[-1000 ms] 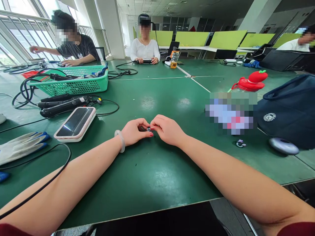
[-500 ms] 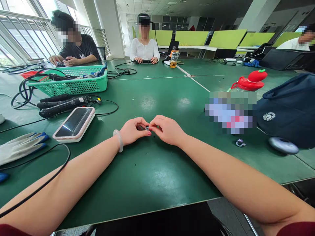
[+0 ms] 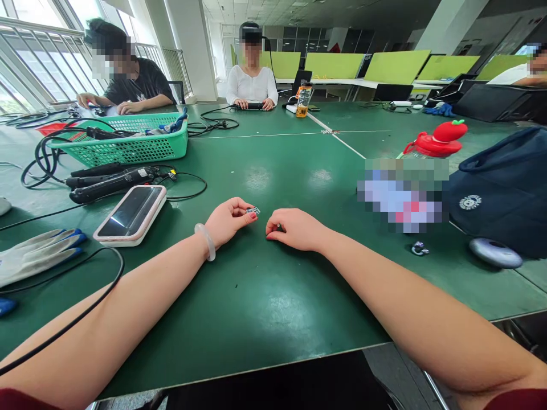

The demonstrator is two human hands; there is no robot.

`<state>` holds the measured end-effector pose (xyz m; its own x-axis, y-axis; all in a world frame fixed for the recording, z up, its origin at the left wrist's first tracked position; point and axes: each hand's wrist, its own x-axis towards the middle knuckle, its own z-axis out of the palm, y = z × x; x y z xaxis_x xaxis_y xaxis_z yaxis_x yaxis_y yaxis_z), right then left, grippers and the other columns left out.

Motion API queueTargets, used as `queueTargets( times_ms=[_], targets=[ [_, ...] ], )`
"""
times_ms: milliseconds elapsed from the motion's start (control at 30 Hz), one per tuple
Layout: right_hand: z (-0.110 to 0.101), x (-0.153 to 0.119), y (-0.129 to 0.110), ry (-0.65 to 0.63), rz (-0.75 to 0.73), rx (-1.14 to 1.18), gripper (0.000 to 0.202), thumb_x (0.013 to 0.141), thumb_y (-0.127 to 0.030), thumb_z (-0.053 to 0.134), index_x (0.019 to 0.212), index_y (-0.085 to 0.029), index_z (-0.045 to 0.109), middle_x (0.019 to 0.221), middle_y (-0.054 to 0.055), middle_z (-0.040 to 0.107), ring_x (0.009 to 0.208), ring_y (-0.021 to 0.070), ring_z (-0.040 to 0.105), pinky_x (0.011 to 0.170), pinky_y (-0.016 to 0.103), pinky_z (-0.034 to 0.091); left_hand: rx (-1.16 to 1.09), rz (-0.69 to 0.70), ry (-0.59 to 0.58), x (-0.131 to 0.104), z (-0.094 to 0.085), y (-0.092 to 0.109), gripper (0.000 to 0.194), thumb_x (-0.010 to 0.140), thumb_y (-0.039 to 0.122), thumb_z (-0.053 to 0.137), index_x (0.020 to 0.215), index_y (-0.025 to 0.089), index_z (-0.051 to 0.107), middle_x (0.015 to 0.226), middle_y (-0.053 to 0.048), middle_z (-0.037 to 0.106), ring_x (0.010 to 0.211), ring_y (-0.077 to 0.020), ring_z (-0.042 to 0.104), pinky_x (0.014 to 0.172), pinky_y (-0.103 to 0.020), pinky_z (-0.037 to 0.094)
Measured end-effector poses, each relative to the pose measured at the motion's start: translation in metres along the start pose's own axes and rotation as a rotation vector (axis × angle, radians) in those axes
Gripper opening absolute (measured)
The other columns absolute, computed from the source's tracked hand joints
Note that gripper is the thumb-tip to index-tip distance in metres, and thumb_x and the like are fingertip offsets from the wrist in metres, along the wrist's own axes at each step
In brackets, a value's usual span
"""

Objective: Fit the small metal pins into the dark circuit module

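Observation:
My left hand (image 3: 228, 219) is closed, thumb against fingers, round a small silvery and dark piece (image 3: 253, 210) that pokes out past the fingertips. It is too small to name. To its right, my right hand (image 3: 297, 228) rests low at the green tabletop (image 3: 273, 302), its fingers curled and the fingertips pressed together at the surface. Anything between those fingertips is hidden. A gap separates the two hands. A phone in a pale pink case (image 3: 130, 215) lies left of my left hand.
On the left are a green basket (image 3: 128, 149) with cables, black handheld devices (image 3: 113, 181) and a glove (image 3: 40, 256). At right stand a red-lidded bottle (image 3: 436, 147), a dark blue bag (image 3: 508, 188), a mouse (image 3: 496, 253) and a small shiny item (image 3: 420, 248). Other people sit around the table.
My hands were together at the small piece; they have come apart. The left moved slightly up and left with it, while the right lowered its fingertips to the tabletop.

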<state>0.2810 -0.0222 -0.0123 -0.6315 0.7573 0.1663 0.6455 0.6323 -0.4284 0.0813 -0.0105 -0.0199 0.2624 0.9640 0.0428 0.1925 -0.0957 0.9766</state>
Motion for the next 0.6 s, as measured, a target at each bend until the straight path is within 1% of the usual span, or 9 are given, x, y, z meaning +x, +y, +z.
queueTargets(
  times_ms=[33, 100, 200, 267, 433, 600],
  targets=[
    [0.0, 0.0, -0.001, 0.035, -0.01, 0.0, 0.006, 0.078, -0.023, 0.061, 0.075, -0.02, 0.065, 0.077, 0.0, 0.06, 0.069, 0.0106, 0.051, 0.062, 0.023, 0.037, 0.025, 0.002, -0.006, 0.0, 0.0, 0.0, 0.032, 0.064, 0.035, 0.073, 0.083, 0.015, 0.057, 0.077, -0.004, 0.067, 0.072, -0.0144, 0.061, 0.068, -0.029, 0.044],
    [0.0, 0.0, -0.003, 0.149, -0.02, 0.022, 0.006, 0.079, -0.024, 0.06, 0.077, -0.02, 0.065, 0.078, 0.0, 0.06, 0.066, 0.0097, 0.05, 0.062, 0.023, 0.037, 0.051, 0.005, -0.013, -0.001, 0.001, 0.001, 0.031, 0.062, 0.033, 0.074, 0.082, 0.015, 0.057, 0.075, -0.003, 0.066, 0.07, -0.0138, 0.06, 0.069, -0.03, 0.044],
    [0.0, 0.0, -0.007, 0.338, -0.028, 0.08, 0.007, 0.08, -0.024, 0.06, 0.08, -0.02, 0.065, 0.08, 0.0, 0.06, 0.064, 0.0088, 0.049, 0.061, 0.022, 0.038, 0.015, 0.016, -0.025, -0.002, 0.002, 0.003, 0.031, 0.06, 0.031, 0.076, 0.079, 0.015, 0.057, 0.076, -0.002, 0.066, 0.069, -0.0127, 0.059, 0.069, -0.029, 0.045],
    [0.002, 0.0, -0.009, 0.417, -0.055, 0.104, 0.007, 0.081, -0.025, 0.059, 0.081, -0.02, 0.065, 0.081, 0.0, 0.06, 0.064, 0.009, 0.05, 0.061, 0.022, 0.039, -0.027, 0.032, -0.037, -0.003, 0.002, 0.004, 0.032, 0.058, 0.029, 0.077, 0.078, 0.015, 0.057, 0.075, -0.002, 0.066, 0.068, -0.0118, 0.059, 0.068, -0.028, 0.046],
    [0.005, 0.001, -0.012, 0.509, -0.125, 0.078, 0.01, 0.082, -0.027, 0.058, 0.082, -0.02, 0.065, 0.084, 0.002, 0.061, 0.067, 0.0102, 0.053, 0.062, 0.022, 0.042, -0.142, 0.06, -0.083, -0.005, 0.003, 0.005, 0.03, 0.06, 0.028, 0.077, 0.079, 0.014, 0.058, 0.075, 0.0, 0.065, 0.066, -0.0098, 0.058, 0.068, -0.026, 0.047],
    [0.004, 0.0, -0.013, 0.542, -0.149, 0.036, 0.01, 0.083, -0.024, 0.056, 0.083, -0.02, 0.065, 0.085, 0.002, 0.062, 0.071, 0.0107, 0.056, 0.064, 0.022, 0.044, -0.208, 0.031, -0.114, -0.007, 0.003, 0.006, 0.03, 0.059, 0.026, 0.078, 0.077, 0.014, 0.058, 0.076, 0.0, 0.066, 0.069, -0.0101, 0.059, 0.073, -0.028, 0.048]
  ],
)
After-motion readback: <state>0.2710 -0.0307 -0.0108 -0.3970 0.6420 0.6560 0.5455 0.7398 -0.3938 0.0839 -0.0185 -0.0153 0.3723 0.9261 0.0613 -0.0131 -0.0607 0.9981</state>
